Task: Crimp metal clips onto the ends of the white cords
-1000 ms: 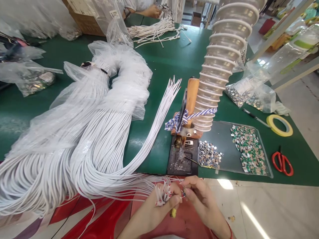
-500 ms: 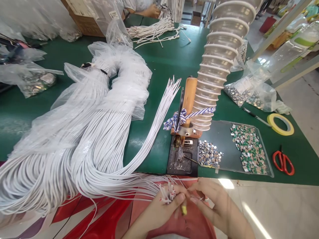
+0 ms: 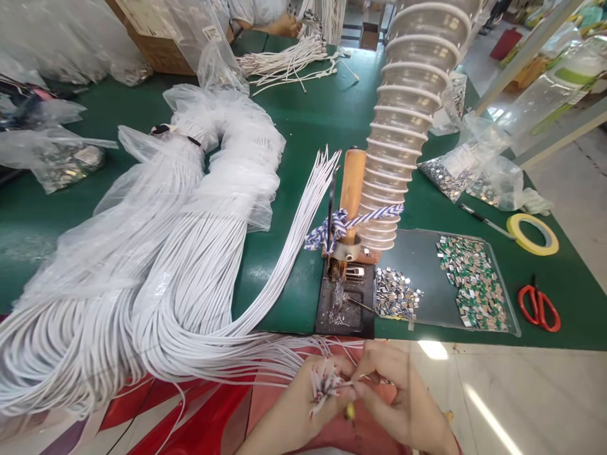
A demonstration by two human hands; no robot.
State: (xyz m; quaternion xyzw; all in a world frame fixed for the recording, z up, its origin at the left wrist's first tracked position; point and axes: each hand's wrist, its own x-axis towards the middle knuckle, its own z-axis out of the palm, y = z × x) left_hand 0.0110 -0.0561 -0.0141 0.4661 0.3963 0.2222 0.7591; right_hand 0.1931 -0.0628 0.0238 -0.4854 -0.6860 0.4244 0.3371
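Observation:
My left hand point(image 3: 301, 407) is closed around a bundle of thin white cables point(image 3: 325, 381), whose stripped ends with red tips stick up from the fist. Close against it, my right hand point(image 3: 396, 395) pinches what looks like one cable end between thumb and fingers. A small yellow object point(image 3: 349, 412) shows just below the left thumb; its kind is unclear. The cables run left from my fist to the large looped mass of white cables point(image 3: 190, 278). Both hands are over a reddish cloth point(image 3: 270, 411) in front of the table edge.
An upright wooden handle point(image 3: 353, 183) with striped cloth stands on a black base point(image 3: 327, 319), beside a ribbed clear hose point(image 3: 403, 126). Right of it lie a tray point(image 3: 427, 297) of small metal connectors and green boards, red-handled scissors point(image 3: 539, 308) and yellow tape point(image 3: 532, 234). A person's hand point(image 3: 284, 25) shows beyond.
My right hand has moved left against my left hand, its fingertips now pinched by the cable ends. The cable ends in my left fist have tilted and spread. The view has shifted slightly.

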